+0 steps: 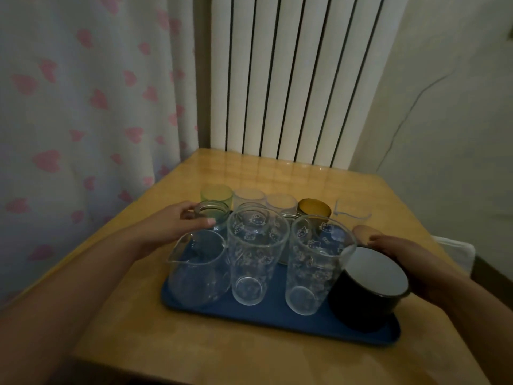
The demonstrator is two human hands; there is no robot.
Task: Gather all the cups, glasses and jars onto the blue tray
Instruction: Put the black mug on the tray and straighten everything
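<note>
A blue tray (280, 319) lies on the wooden table. On it stand a clear glass pitcher (198, 269), two tall printed glasses (254, 254) (313, 266) and a black enamel mug (369, 287) with a white inside. My left hand (172, 226) grips a small glass jar (211, 215) at the tray's far left corner. My right hand (402, 259) rests against the black mug's far side. Behind stand a green cup (216, 193), two pale cups (249, 196) (281, 202) and an amber cup (313, 208).
The wooden table (194, 348) stands in a corner. A radiator (291, 79) rises behind it, a heart-print curtain (83, 107) hangs at left, a wall is at right. A thin clear object (352, 215) lies at the table's back right, a white cloth (452, 251) past the right edge.
</note>
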